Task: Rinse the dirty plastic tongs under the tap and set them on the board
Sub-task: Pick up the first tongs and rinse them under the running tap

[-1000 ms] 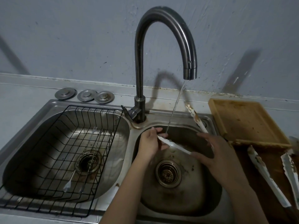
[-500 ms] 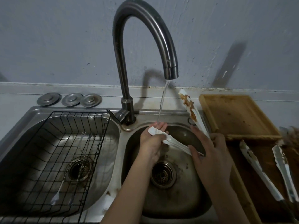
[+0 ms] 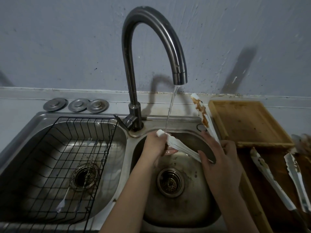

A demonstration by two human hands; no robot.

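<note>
White plastic tongs (image 3: 182, 147) spread open in a V over the right sink basin (image 3: 181, 204). My right hand (image 3: 220, 162) grips them at the hinge end. One arm rises toward the board, smeared with brown sauce. My left hand (image 3: 156, 147) is wrapped around the other arm's tip, right under the water stream from the curved steel tap (image 3: 151, 47). The light wooden board (image 3: 249, 123) lies on the counter to the right of the sink.
A second pair of dirty tongs (image 3: 272, 179) lies on a dark wooden surface at the right, below the board. The left basin holds a black wire rack (image 3: 67, 165) with thin utensils. Three metal sink plugs (image 3: 75, 105) sit behind it.
My left hand has slid along the lower tong arm and closed around its tip under the stream. The view has shifted slightly.
</note>
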